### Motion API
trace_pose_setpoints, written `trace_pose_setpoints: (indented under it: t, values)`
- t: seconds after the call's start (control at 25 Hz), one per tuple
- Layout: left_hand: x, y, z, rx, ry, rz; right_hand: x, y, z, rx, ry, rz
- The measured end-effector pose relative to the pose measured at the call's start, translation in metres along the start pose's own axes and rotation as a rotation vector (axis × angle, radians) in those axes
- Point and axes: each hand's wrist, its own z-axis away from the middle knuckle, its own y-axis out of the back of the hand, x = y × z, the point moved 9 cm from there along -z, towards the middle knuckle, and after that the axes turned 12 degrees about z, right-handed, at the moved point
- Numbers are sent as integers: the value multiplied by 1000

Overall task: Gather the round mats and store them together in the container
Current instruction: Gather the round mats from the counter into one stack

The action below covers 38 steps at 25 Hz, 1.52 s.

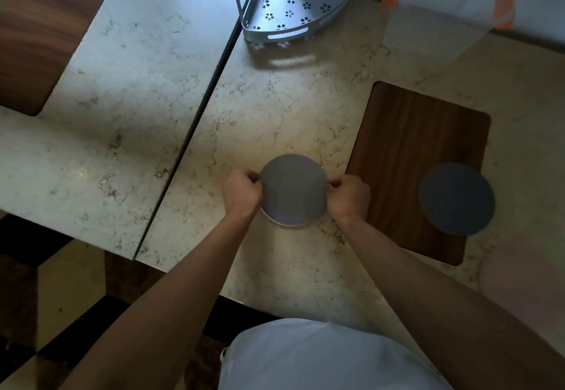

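A stack of grey round mats (pixel 293 189) lies in the middle of the marble table, with a paler mat's rim showing underneath at the near side. My left hand (pixel 242 192) pinches the stack's left edge and my right hand (pixel 348 195) pinches its right edge. A darker grey round mat (pixel 456 198) lies apart to the right on a brown wooden board (pixel 406 145). A metal quarter-round rack (pixel 293 4) with flower-shaped holes stands at the back of the table, with nothing inside it.
A second wooden board (pixel 39 44) lies at the far left on the adjoining table. A dark seam (pixel 195 132) runs between the two tabletops. A clear plastic container with orange parts (pixel 443 13) stands at the back right. The table's near edge is just before my body.
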Motion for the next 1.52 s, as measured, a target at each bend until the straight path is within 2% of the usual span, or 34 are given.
trace_pose_setpoints:
  t: [0.24,0.44,0.68,0.92,1.08,1.52]
  values:
    - [0,-1,-4,0,-20,-45,1,0,-2,5,-20,-44]
    - [-3,-4,-7,-1,26,-28,1,-9,-5,-90,-54,-56]
    - [-12,-3,-10,20,184,98,2,-10,-9,-175,-34,-97]
    - [-3,-21,-4,-82,246,292,23,10,-8,-128,-21,-254]
    - [39,-67,9,-231,207,284,69,51,-10,-27,-83,-286]
    - [143,-228,70,-419,202,277,221,181,-42,200,-216,-244]
